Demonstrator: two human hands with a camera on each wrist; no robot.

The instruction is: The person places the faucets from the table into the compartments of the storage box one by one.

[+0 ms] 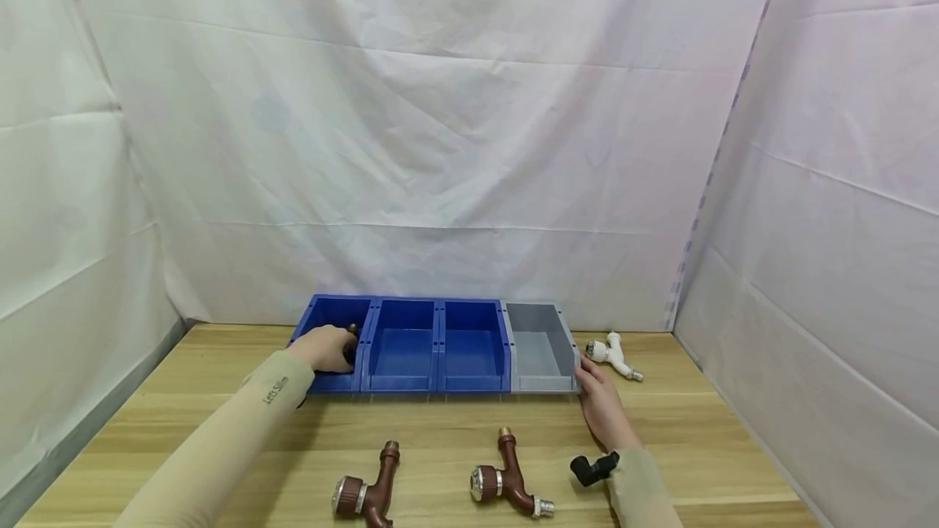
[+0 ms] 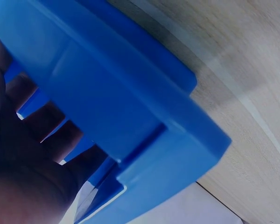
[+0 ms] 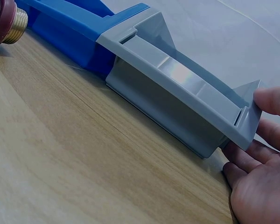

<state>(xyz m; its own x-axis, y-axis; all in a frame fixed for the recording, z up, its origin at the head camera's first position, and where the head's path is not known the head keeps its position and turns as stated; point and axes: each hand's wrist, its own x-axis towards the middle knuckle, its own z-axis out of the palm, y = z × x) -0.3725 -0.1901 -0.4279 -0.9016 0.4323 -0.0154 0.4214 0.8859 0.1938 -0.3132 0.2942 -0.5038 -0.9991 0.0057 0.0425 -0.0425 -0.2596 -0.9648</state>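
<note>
My left hand (image 1: 332,349) reaches into the leftmost blue bin (image 1: 315,382), beside a dark object (image 1: 353,329) that it partly covers. In the left wrist view its fingers (image 2: 60,137) pass behind the blue front wall (image 2: 107,93), which hides the fingertips; I cannot tell whether they grip the dark object. My right hand (image 1: 603,406) holds the grey bin (image 1: 543,384) by its front right corner. In the right wrist view the thumb (image 3: 273,100) lies on the side wall, with the other fingers curled beneath the rim.
Two more blue bins (image 1: 402,382) stand in the row between. A white tap (image 1: 614,355) lies right of the grey bin. In front lie two brown taps, one left (image 1: 381,486) and one near the middle (image 1: 513,475). White cloth (image 1: 440,145) encloses the wooden table (image 1: 447,418).
</note>
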